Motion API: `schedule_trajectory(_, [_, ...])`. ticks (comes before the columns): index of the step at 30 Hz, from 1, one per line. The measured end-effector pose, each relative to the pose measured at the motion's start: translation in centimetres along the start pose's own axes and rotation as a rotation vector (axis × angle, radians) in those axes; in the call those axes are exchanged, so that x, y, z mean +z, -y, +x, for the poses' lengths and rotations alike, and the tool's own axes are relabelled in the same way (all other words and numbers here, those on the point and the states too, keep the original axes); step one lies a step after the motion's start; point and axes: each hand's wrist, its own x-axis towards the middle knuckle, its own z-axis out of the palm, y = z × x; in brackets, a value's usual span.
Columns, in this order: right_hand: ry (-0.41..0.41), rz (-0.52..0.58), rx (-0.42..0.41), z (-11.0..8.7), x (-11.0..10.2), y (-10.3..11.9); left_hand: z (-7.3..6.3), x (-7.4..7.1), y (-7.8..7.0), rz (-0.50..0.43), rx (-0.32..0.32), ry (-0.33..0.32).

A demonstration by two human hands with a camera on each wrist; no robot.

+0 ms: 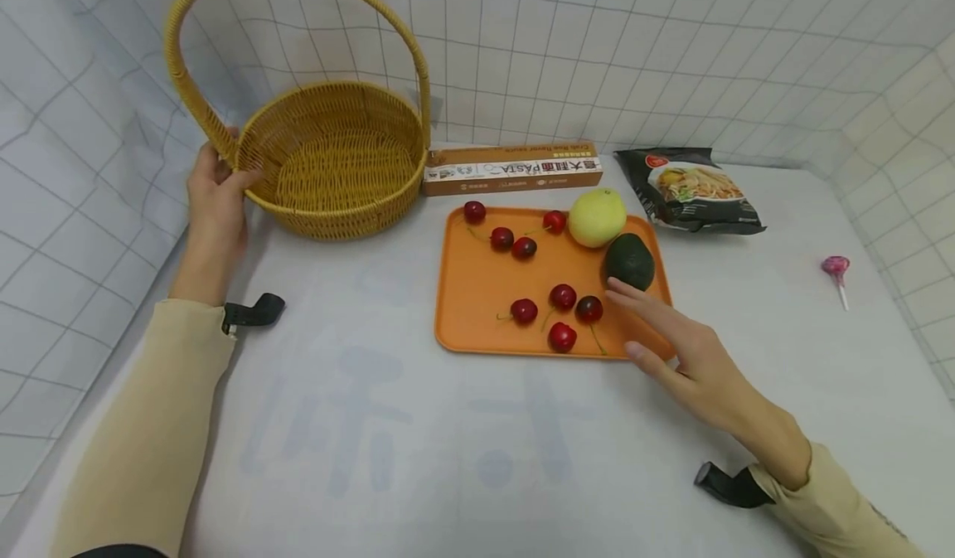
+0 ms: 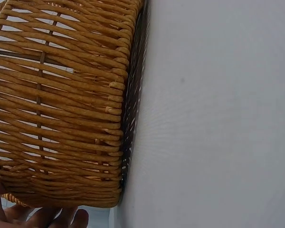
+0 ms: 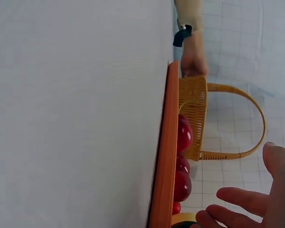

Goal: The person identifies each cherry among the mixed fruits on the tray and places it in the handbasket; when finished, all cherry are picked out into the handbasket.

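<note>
At the left, my left hand [image 1: 216, 197] grips the near-left rim of a yellow wicker basket [image 1: 336, 222] with a tall arched handle; the basket holds nothing that I can see. In the left wrist view the woven wall of the basket [image 2: 61, 109] fills the left side, with fingertips beneath it. My right hand [image 1: 690, 359] hovers over the right front corner of an orange tray [image 1: 477, 317], fingers spread and holding nothing. Its fingertips are nearest to a dark green avocado [image 1: 629, 261]. Several red cherries [image 1: 524, 311] and a yellow-green round fruit [image 1: 597, 217] lie on the tray.
Behind the tray lies a long brown pasta box [image 1: 515, 178], close to the basket. A black noodle packet [image 1: 694, 193] sits at the back right. Farther right is a pink lollipop [image 1: 836, 268]. White gridded cloth [image 1: 559, 52] rises behind and at both sides of the white table [image 1: 418, 458].
</note>
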Motion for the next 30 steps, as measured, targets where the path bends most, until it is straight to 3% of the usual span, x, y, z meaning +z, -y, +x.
schedule_trajectory(5, [0.066, 0.006, 0.027, 0.1, 0.7, 0.1, 0.0, -0.4, 0.3, 0.045, 0.045, -0.046])
schedule_trajectory(13, [0.095, 0.029, 0.038, 0.4, 1.9, -0.2, 0.1, -0.3, 0.5, -0.044, 0.117, -0.120])
schedule_trajectory(22, [0.074, 0.017, 0.023, 0.4, 2.5, -0.5, 0.2, -0.6, 0.5, -0.204, 0.157, -0.120])
schedule_trajectory(30, [0.017, 0.033, -0.002, 0.5, 2.8, -0.6, 0.0, -0.8, 0.9, -0.247, 0.198, -0.107])
